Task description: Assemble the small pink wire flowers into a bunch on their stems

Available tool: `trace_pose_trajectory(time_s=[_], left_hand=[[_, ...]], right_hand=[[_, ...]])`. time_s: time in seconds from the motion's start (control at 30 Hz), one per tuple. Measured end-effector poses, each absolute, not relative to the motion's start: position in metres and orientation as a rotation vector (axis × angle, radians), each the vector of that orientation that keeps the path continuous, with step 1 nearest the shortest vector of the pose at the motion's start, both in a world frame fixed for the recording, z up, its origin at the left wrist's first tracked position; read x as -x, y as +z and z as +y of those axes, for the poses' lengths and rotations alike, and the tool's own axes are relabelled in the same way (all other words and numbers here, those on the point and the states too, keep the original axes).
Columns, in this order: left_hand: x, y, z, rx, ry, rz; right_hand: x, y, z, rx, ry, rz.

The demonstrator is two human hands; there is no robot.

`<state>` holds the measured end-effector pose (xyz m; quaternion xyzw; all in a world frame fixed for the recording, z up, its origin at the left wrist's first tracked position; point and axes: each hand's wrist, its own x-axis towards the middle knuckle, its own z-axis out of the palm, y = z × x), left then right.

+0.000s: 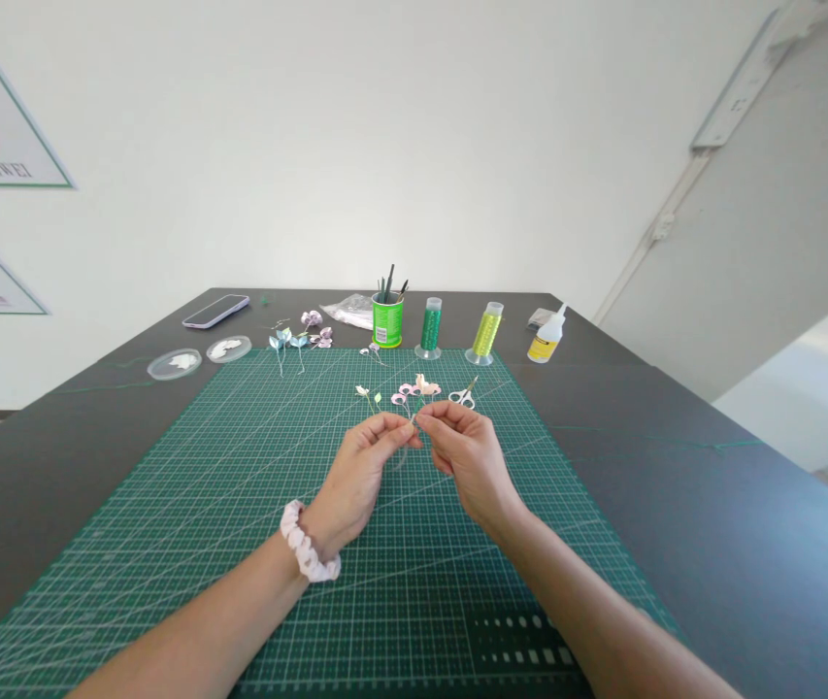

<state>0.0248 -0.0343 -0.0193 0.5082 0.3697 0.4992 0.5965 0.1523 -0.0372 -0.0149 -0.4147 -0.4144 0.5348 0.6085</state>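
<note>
My left hand (pixel 359 471), with a pale scrunchie (pixel 304 544) on the wrist, is closed in a pinch on the thin stems of a small pink flower spray (pixel 405 393). My right hand (pixel 470 458) is pinched shut close beside the left fingertips, at the same stems; what lies between its fingers is too small to make out. The pink and peach petals stand up beyond my fingertips. Just past the right hand lie small white-handled scissors (pixel 462 398). A white bud with a leaf (pixel 364 392) is on the cutting mat (pixel 239 505) beyond the left hand.
Across the back stand a green pen tin (pixel 387 322), a dark green thread spool (pixel 430 330), a yellow-green spool (pixel 485 335) and a glue bottle (pixel 546 338). Blue flowers (pixel 289 340), purple flowers (pixel 321 337), shallow dishes (pixel 174 365) and a phone (pixel 216 312) lie back left.
</note>
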Motion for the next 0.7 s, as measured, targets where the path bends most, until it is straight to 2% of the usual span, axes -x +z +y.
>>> trace_pose_trajectory(time_s=[0.7], left_hand=[[-0.0257, -0.0198, -0.0339, -1.053, 1.105, 0.824]], right_hand=[[-0.1531, -0.0175, -0.0366, 0.930, 1.246, -0.959]])
